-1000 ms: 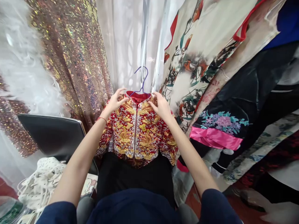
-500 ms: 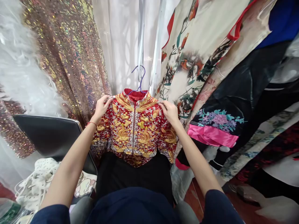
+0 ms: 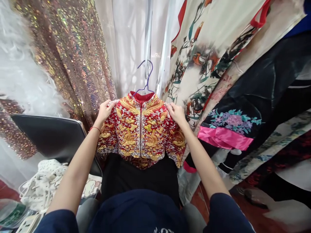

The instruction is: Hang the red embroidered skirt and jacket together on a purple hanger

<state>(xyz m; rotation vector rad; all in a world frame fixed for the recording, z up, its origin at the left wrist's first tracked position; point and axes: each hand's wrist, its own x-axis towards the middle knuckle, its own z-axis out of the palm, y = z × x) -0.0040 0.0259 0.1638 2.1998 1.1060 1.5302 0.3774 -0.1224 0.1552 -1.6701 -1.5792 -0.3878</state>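
Note:
A red jacket (image 3: 141, 129) thick with gold and silver embroidery hangs in front of me on a purple wire hanger (image 3: 146, 77), whose hook sticks up above the collar. My left hand (image 3: 105, 110) grips the jacket's left shoulder. My right hand (image 3: 177, 112) grips its right shoulder. Both arms reach forward, with dark blue sleeves near my body. Below the jacket lies black cloth (image 3: 143, 181).
A sequinned gold garment (image 3: 73, 55) hangs at the left, beside white feathery fabric (image 3: 21, 74). White sheer curtains (image 3: 131, 42) hang behind. Floral printed robes (image 3: 209, 48) and a black garment with a pink band (image 3: 225, 137) crowd the right. A black chair back (image 3: 51, 136) stands lower left.
My hands slid outward from the jacket's collar to its shoulders. The jacket and hanger now sit slightly higher in view.

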